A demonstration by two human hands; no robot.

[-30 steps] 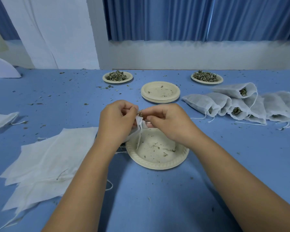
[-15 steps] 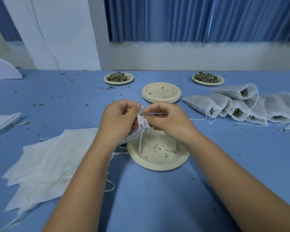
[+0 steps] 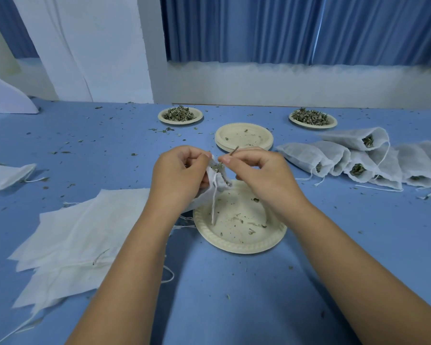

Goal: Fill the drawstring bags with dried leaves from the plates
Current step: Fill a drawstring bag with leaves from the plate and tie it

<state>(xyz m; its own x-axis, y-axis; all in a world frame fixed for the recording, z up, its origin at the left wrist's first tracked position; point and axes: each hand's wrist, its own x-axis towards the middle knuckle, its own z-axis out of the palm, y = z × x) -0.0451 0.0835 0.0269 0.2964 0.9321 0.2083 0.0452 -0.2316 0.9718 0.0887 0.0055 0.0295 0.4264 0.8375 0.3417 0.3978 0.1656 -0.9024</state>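
Observation:
My left hand (image 3: 178,173) grips the rim of a white drawstring bag (image 3: 215,181), held over a paper plate (image 3: 239,242) that carries only leaf crumbs. Dried leaves show in the bag's mouth and its string dangles onto the plate. My right hand (image 3: 256,173) pinches a thin brown stem (image 3: 234,151) just above the bag's opening. Two plates heaped with dried leaves stand at the back: one left (image 3: 180,115), one right (image 3: 312,118).
Flat unfilled bags (image 3: 80,235) lie stacked at my left, with one more (image 3: 6,176) at the far left edge. Several filled bags (image 3: 353,158) lie in a row at the right. A stack of used plates (image 3: 244,139) sits behind my hands. Leaf crumbs litter the blue table.
My right hand has drawn back from the bag's mouth and now pinches a stem above it. The bag's opening has turned more toward me, showing leaves inside.

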